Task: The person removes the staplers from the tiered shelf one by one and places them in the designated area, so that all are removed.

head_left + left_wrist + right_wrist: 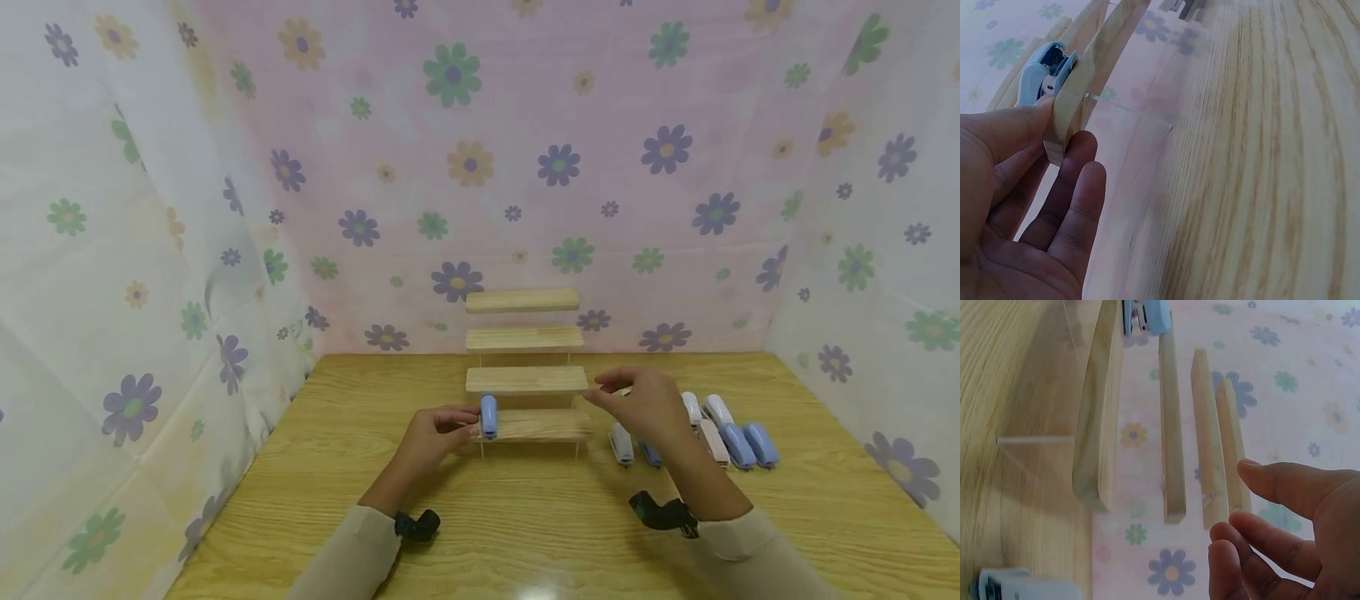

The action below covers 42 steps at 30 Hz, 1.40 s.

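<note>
A wooden tiered rack with clear supports stands on the table, and a light-blue mini stapler [489, 416] sits on the left end of its lowest shelf [536, 426]. At that end, my left hand [435, 433] has the shelf edge between thumb and fingers; the thumb tip [1038, 115] lies close against the stapler, and the index fingertip is hidden. My right hand [645, 404] hovers near the right ends of the shelves, fingers loosely bent, nothing in it. In the right wrist view its thumb [1272, 481] stands apart from the fingers.
On the table right of the rack lie several mini staplers: a grey one [621, 444], a pink one [713, 442], a white one [717, 410] and a blue one [762, 444]. Some are partly behind my right hand. Flowered cloth [510, 125] encloses the back and sides.
</note>
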### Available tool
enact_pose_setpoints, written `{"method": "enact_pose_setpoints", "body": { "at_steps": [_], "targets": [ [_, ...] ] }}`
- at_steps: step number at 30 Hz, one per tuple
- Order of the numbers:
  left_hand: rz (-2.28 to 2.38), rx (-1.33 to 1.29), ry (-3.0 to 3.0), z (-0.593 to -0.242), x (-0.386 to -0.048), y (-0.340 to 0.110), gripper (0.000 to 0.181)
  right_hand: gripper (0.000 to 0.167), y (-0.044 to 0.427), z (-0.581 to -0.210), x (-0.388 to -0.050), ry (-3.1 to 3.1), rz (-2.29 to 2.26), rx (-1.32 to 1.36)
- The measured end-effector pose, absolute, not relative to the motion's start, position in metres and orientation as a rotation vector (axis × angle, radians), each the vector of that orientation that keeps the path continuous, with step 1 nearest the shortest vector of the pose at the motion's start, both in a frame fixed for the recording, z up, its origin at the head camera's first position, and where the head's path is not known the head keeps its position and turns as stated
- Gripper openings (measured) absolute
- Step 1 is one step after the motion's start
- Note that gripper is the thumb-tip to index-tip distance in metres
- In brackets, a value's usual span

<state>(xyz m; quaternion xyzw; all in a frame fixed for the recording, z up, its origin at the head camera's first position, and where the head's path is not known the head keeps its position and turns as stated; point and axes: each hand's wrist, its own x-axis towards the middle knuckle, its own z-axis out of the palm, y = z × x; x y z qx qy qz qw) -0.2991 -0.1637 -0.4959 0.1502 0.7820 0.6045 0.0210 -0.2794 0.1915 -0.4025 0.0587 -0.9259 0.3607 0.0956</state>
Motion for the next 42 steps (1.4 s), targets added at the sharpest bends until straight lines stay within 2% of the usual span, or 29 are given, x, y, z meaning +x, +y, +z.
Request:
{"method": "enact_pose_setpoints", "body": {
  "at_steps": [20,36,42],
  "targets": [
    [1.877,0.483,2.416,-0.493,-0.299,-0.162,0.018,0.038,0.136,-0.402,-0.278,-2.712,1.231,0.255],
    [1.87,0.47,2.408,-0.493,-0.299,-0.162,0.02,0.034,0.089,-0.415,-0.276,-2.74,1.393,0.284],
    [1.867,0.479,2.43,-0.493,-0.298,-0.163,0.018,0.043,0.077,-0.425,-0.275,-2.707,1.478,0.293]
  ]
}}
